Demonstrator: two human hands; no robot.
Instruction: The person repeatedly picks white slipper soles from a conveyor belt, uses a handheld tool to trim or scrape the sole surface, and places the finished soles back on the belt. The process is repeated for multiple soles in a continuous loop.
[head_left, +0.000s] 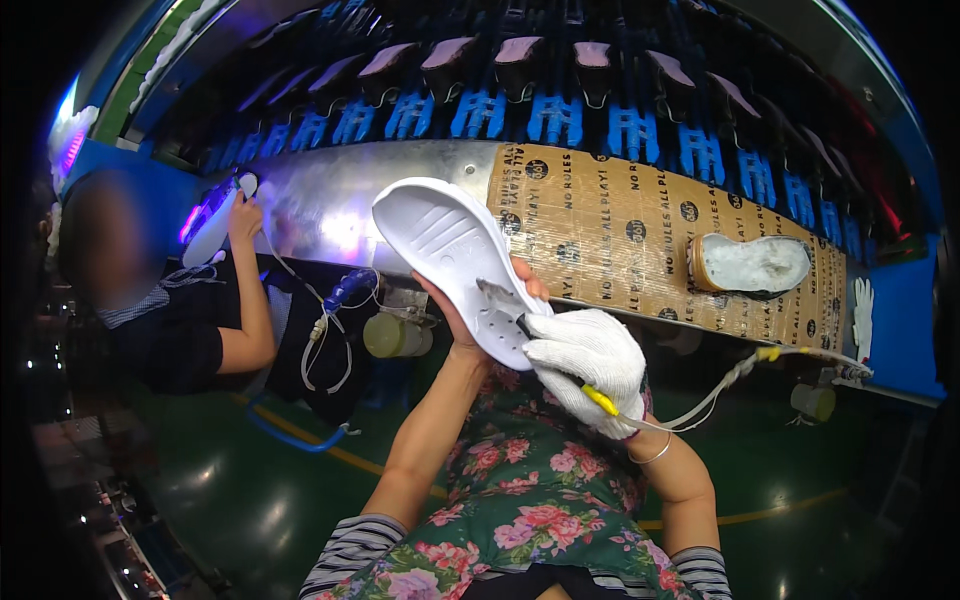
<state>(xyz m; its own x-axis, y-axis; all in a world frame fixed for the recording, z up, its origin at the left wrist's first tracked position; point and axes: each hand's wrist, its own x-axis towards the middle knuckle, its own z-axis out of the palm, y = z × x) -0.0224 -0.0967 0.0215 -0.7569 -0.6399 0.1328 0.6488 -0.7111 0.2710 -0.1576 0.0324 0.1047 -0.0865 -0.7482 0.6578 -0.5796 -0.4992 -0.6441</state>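
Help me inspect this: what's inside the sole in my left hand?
The sole shows grooves toward its far end, holes toward the near, and what looks like a brush; anything under the brush or right hand is hidden.

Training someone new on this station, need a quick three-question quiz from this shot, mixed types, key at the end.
1. Which of the wearer's hands is gloved?
2. True or false: the white sole lies flat on the cardboard.
3. Where is the tan-sided shoe part? A) on the floor; B) on the cardboard; C) on the wearer's lap.

Key:
1. The right hand, which holds a yellow-ended tool.
2. False: the left hand holds it up.
3. B.
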